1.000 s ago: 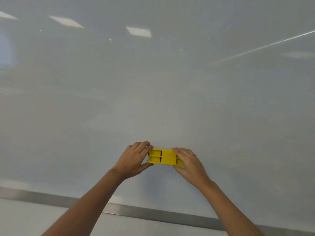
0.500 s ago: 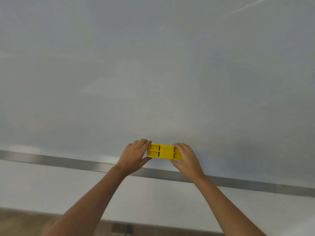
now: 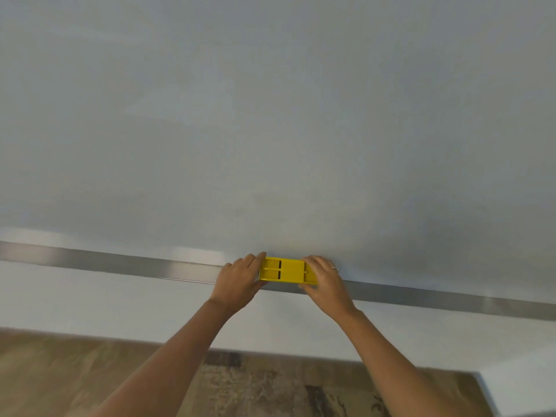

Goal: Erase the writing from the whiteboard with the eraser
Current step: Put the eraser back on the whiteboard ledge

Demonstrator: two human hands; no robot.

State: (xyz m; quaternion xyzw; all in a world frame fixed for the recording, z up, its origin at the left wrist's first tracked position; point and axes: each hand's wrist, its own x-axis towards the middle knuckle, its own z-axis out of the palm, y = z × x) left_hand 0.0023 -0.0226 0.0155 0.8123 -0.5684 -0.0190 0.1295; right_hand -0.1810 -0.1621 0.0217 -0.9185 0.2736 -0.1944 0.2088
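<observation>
Both bare forearms are reaching up and forward from the bottom of the view, converging toward the middle, and the two hands are meeting at either end of a yellow eraser (image 3: 285, 269). The left hand (image 3: 239, 281) is gripping the eraser's left end, with its fingers curling over the top edge and its thumb tucking beneath the lower edge. The right hand (image 3: 324, 279) is gripping the right end in a mirrored way, fingers lying over the top and the thumb pressing in from below; a ring (image 3: 335, 268) is showing on one of its fingers. The eraser is lying flat against the whiteboard (image 3: 270, 115) at the very bottom of the board, with its lower edge sitting right at the metal frame strip (image 3: 120, 266) that is running along the board's lower border. Its long axis is running left to right, roughly parallel with that strip, and its yellow plastic back is facing the camera, showing moulded ridges and two short dark slots near the left end. No brand, label or readable lettering is showing on the eraser, and the board around it is looking plain grey-white, with no writing that can be made out. Below the strip a pale wall (image 3: 90, 302) is continuing down to a wood-patterned floor (image 3: 75, 371).
</observation>
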